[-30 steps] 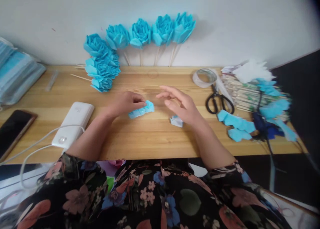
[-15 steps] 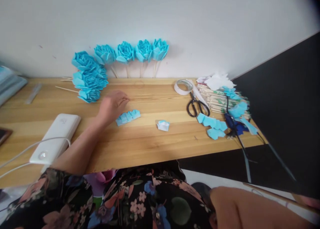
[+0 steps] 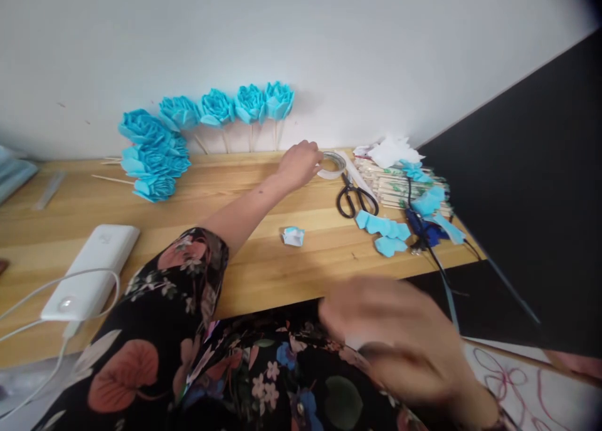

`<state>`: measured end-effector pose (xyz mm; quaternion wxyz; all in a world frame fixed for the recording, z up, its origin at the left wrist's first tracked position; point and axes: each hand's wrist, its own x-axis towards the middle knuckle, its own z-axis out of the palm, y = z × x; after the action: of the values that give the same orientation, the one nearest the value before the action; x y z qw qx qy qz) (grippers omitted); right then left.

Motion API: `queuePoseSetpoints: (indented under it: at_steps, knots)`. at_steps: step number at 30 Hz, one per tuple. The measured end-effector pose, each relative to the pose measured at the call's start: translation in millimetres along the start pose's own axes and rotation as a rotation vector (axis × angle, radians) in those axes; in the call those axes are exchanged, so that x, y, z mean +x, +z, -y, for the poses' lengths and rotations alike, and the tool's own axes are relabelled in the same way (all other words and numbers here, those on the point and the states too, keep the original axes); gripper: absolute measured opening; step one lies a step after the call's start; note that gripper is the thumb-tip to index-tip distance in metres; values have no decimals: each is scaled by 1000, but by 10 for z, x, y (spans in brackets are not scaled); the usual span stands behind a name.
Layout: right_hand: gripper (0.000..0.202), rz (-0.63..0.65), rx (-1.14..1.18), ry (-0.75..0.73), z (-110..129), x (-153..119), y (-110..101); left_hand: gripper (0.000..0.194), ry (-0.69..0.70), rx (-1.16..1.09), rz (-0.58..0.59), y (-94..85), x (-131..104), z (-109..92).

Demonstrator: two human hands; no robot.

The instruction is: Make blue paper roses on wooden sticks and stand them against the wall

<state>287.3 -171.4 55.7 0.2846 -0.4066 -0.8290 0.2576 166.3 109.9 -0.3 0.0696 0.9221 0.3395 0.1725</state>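
Reaching across the table, my left hand (image 3: 301, 163) has its fingertips closed on the left edge of a roll of white tape (image 3: 332, 165). Near the table's front edge, my right hand (image 3: 385, 337) is smeared by motion, and what its fingers do cannot be made out. Black-handled scissors (image 3: 356, 199) lie just below the tape. A small folded blue and white paper piece (image 3: 293, 236) rests on the table between my hands. To the right are scalloped blue paper strips (image 3: 383, 226).
Blue paper flowers on sticks (image 3: 217, 107) lean against the wall, with more piled at left (image 3: 155, 152). A bundle of wooden sticks (image 3: 383, 183) lies at right beside a dark blue tool (image 3: 426, 230). A white power bank (image 3: 89, 271) with a cable is at left.
My left hand has moved right to the tape. The scalloped blue strip formerly beside it is out of sight. My right hand has risen leftward toward the table edge. The view has shifted slightly.
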Motion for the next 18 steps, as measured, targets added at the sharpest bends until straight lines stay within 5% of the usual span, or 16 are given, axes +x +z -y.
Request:
queuePoseSetpoints:
  at_steps: [4, 8, 12, 18]
  knots:
    - [33, -209, -494, 352, -759, 336, -312, 24, -73, 55, 10, 285, 132, 48]
    - [36, -5, -791, 754, -1342, 553, -486, 23, -87, 74, 14, 379, 122, 30]
    - [43, 186, -926, 868, -1503, 744, -463, 26, -60, 56, 8, 365, 120, -25]
    - [45, 186, -910, 883, -1625, 898, -408, 19, -70, -144, -132, 325, 285, -52]
